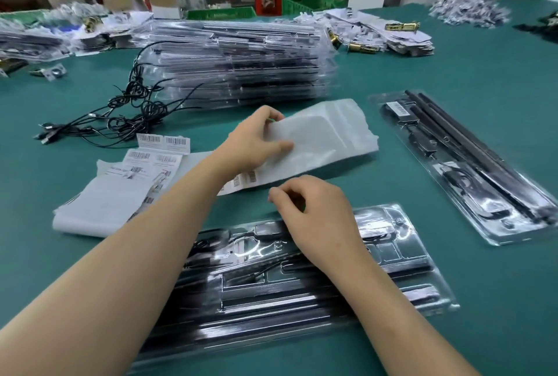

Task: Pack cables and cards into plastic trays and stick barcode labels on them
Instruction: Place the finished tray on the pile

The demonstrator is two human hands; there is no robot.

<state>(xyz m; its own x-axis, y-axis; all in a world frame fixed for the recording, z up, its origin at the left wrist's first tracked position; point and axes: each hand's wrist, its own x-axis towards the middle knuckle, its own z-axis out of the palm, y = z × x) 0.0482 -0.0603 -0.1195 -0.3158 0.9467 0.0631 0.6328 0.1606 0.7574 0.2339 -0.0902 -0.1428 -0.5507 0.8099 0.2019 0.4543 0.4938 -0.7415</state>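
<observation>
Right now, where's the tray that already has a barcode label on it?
In the head view, the labelled tray lies on the right of the green table, beyond the right hand and right of the white backing sheet.

- left hand (256, 143): bare, no glove, no ring or strap visible on the fingers.
- left forearm (126, 242): bare along its full visible length, from the wrist to the lower left frame edge; no sleeve, cuff or band in view.
- right hand (314, 209): bare, no glove; fingers unadorned; nails not clear enough to describe.
- right forearm (401, 309): bare from the wrist to the bottom frame edge; no sleeve, watch or bracelet visible.
- both wrists: uncovered, no markings discernible.
- remainder of the body: outside the camera view.
</observation>
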